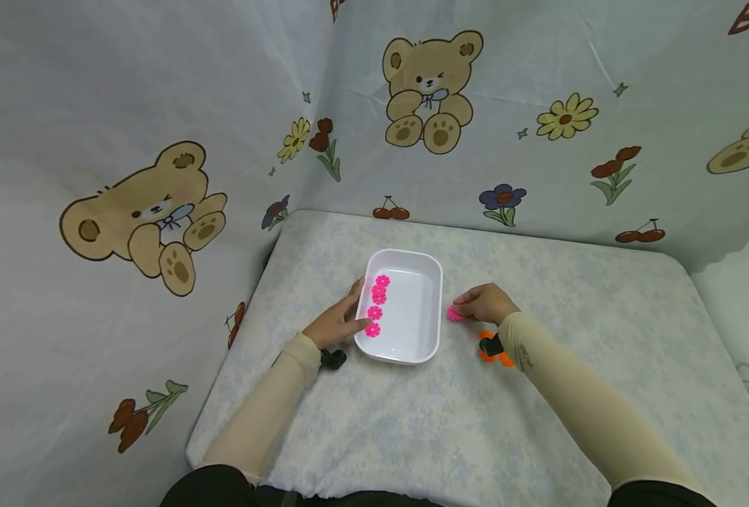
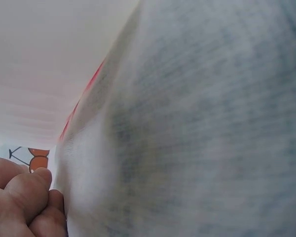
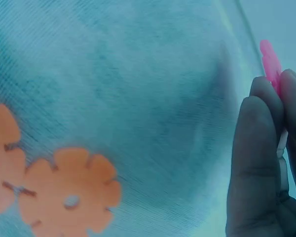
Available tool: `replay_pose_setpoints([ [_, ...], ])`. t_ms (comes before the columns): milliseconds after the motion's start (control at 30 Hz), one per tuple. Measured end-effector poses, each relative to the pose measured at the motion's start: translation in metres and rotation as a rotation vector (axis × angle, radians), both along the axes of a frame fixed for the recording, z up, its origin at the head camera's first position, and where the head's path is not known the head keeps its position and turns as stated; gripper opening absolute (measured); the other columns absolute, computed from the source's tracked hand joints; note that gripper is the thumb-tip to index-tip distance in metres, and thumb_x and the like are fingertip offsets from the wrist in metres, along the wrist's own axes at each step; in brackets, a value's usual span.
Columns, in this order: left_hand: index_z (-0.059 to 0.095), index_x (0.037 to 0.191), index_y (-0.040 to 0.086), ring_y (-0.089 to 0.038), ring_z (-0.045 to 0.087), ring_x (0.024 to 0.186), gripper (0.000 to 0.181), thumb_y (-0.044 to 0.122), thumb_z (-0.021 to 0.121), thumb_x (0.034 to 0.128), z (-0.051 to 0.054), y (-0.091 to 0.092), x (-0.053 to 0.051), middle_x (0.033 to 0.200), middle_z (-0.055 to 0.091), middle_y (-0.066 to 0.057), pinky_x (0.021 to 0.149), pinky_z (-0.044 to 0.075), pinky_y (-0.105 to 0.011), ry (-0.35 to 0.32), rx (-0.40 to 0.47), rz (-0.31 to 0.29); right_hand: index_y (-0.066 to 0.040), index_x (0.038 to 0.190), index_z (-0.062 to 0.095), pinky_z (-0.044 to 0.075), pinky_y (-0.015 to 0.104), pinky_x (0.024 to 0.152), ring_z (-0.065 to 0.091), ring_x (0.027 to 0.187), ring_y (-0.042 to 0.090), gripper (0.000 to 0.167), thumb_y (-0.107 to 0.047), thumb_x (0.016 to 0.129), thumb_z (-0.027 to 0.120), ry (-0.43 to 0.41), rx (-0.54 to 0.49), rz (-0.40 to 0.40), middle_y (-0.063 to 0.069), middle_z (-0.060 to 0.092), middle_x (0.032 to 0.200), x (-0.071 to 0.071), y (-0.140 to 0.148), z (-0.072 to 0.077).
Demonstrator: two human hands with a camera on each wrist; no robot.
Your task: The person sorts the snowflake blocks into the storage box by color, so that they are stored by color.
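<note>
A pale cloth (image 1: 222, 84) with printed bears and flowers hangs behind the work. In front of it is the surface (image 1: 577, 289), covered with a light mottled fabric. Two beige sleeves (image 1: 267, 415) reach over it from the near edge. On the surface lies a white tray (image 1: 409, 303), flat and with rounded corners. The left hand (image 1: 336, 317) is at its left wall; its grip holds this wall, with the thumb over the rim. The right hand (image 1: 488, 303) is just beside the tray, on the right; its grip is closed, pinching a pink flower piece (image 1: 455, 313) between thumb and fingers. Under the right wrist lie orange flower pieces (image 3: 71, 192), which touch one another at their slits. Inside the tray, along its left side, pink flowers (image 1: 374, 313) form a line; the upper ones touch or overlap, and the lowest is next to the left thumb.
</note>
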State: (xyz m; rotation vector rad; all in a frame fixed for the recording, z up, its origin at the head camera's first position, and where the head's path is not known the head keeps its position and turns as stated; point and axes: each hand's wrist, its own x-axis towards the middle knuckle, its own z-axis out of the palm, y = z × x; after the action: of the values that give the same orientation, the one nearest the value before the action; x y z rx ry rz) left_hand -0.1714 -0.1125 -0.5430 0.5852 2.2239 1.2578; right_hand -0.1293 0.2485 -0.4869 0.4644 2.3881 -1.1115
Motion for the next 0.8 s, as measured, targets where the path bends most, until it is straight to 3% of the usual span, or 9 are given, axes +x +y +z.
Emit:
replay_pose_setpoints([
  [267, -0.001, 0.164, 0.05, -0.012, 0.012, 0.162, 0.096, 0.046, 0.069, 0.0982, -0.003, 0.0, -0.001, 0.175, 0.001, 0.016, 0.129, 0.025, -0.043, 0.007, -0.03, 0.015, -0.008, 0.126, 0.073, 0.059, 0.044, 0.101, 0.075, 0.107, 0.028, 0.031, -0.023, 0.099, 0.073, 0.014, -0.085, -0.028, 0.008, 0.078, 0.115, -0.005, -0.001, 0.014],
  [800, -0.001, 0.165, 0.046, -0.016, 0.011, 0.163, 0.095, 0.043, 0.068, 0.0994, -0.004, 0.0, -0.001, 0.176, 0.001, 0.012, 0.13, 0.024, -0.045, 0.024, -0.02, -0.001, -0.003, 0.122, 0.073, 0.058, 0.045, 0.102, 0.075, 0.108, 0.031, 0.03, -0.019, 0.098, 0.075, 0.031, -0.135, -0.011, 0.01, 0.077, 0.109, -0.011, -0.027, 0.037],
])
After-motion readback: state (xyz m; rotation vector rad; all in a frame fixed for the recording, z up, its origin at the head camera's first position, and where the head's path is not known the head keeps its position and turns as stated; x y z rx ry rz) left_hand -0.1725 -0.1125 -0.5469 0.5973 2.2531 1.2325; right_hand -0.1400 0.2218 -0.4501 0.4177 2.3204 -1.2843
